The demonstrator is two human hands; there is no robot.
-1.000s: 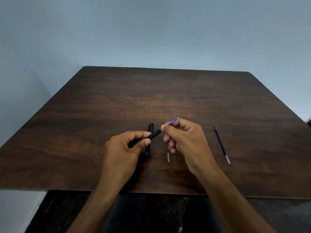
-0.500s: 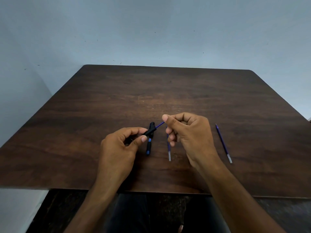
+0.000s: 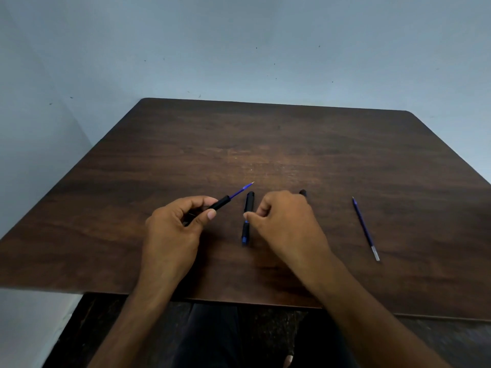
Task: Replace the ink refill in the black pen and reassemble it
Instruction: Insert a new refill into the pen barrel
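A dark brown wooden table (image 3: 292,144) with a visible grain fills the middle of the view; its two far corners are rounded and its near edge runs across the lower part of the frame. A paler, worn patch lies near the table's centre. Behind the far edge stands a pale blue-grey wall (image 3: 239,49) marked with small dark specks, and a second wall plane meets it at a corner to the left of the table. Below the near edge, a dark speckled floor (image 3: 265,330) appears, bordered on the left by a white strip.
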